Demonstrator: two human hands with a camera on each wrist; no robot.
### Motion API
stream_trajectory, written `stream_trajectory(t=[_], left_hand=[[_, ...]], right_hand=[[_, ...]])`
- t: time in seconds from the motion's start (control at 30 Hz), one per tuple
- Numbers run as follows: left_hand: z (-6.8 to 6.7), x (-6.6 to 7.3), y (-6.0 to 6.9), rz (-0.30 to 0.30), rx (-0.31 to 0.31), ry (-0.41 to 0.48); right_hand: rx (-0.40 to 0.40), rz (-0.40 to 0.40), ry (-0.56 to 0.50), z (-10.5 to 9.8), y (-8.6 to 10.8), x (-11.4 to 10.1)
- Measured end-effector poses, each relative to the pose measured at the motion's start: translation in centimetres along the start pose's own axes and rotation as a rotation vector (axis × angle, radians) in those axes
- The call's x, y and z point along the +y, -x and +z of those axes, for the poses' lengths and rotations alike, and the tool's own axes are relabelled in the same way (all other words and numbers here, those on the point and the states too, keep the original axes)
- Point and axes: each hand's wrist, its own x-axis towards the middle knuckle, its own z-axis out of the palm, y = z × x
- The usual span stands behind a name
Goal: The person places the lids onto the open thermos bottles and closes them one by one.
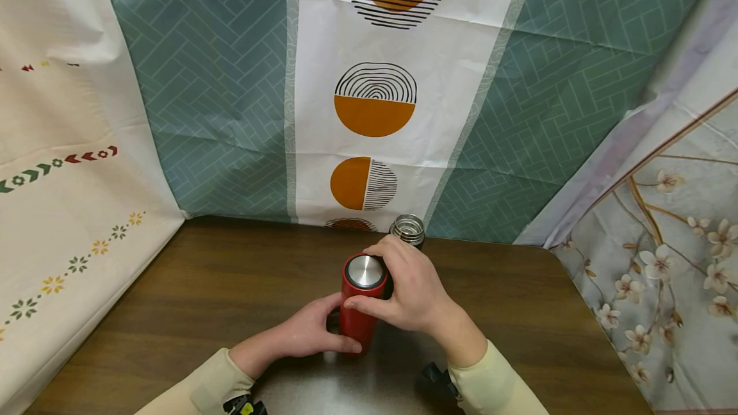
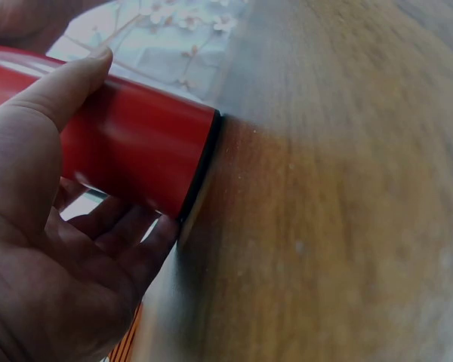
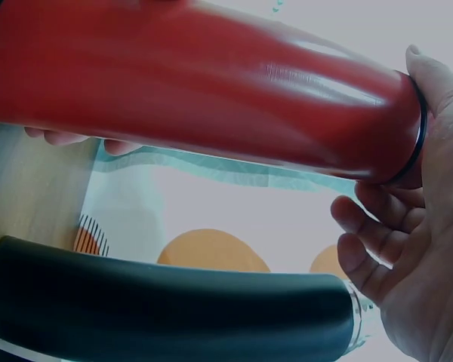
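A red thermos (image 1: 357, 322) stands upright on the table, its lid (image 1: 366, 271) topped with a brushed-metal disc ringed in black. Low on its body, my left hand (image 1: 308, 330) grips it, thumb in front and fingers round the far side. My right hand (image 1: 412, 284) holds the lid end from the right, with the thumb across the front. In the right wrist view a dark ring marks the seam where lid meets body. Just behind the right hand stands a black thermos (image 3: 174, 302); its lidless metal mouth (image 1: 408, 228) shows in the head view.
The brown wooden table (image 1: 242, 268) ends at a teal and white patterned cloth (image 1: 230, 95) at the back. A cream cloth (image 1: 69, 210) hangs at the left, and a floral cloth (image 1: 663, 274) at the right.
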Motion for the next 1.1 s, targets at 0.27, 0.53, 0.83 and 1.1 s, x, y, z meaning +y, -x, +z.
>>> stream_trajectory(t=[0.27, 0.53, 0.83, 1.1], left_hand=[[0.03, -0.17, -0.02, 0.001, 0.001, -0.006], [0.02, -0.11, -0.02, 0.007, 0.005, 0.002], [0.05, -0.02, -0.03, 0.007, 0.007, -0.001], [-0.03, -0.16, -0.09, -0.001, 0.002, -0.001]], right_hand=[[-0.031, 0.002, 0.01, 0.04, 0.01, 0.04], [-0.066, -0.068, 0.009, -0.04, 0.19, 0.12], [-0.058, -0.103, -0.007, -0.03, 0.2, 0.21], [-0.066, -0.064, -0.004, -0.18, 0.1, 0.02]])
